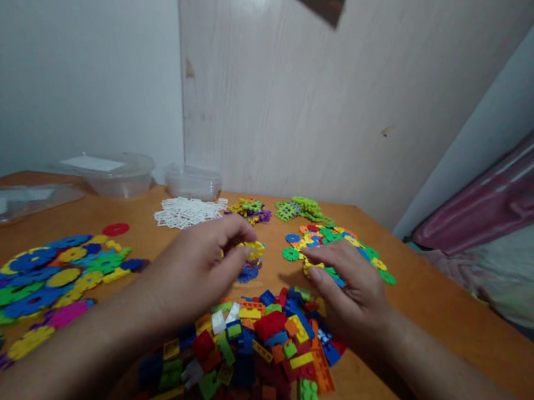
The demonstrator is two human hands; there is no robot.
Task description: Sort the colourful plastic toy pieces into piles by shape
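Note:
My left hand [215, 255] pinches a yellow notched disc [255, 250] between thumb and fingers, above the table's middle. Just below that disc lies a blue notched disc [248, 273], partly covered. My right hand [349, 280] is closed on a smaller yellow piece [308, 266], whose shape is mostly hidden by the fingertips. Behind this hand spreads a pile of small coloured discs [339, 232]. Nearer to me, between my forearms, is a heap of building bricks [260, 343] in red, blue, yellow, green and white.
Large coloured discs [39, 286] cover the table's left side. Toward the back are white flat pieces [185, 212], yellow and purple pieces [249, 210], and lime-green lattice pieces [300, 209]. Clear plastic containers [120, 176] stand near the wall. The wooden table [436, 309] ends at the right.

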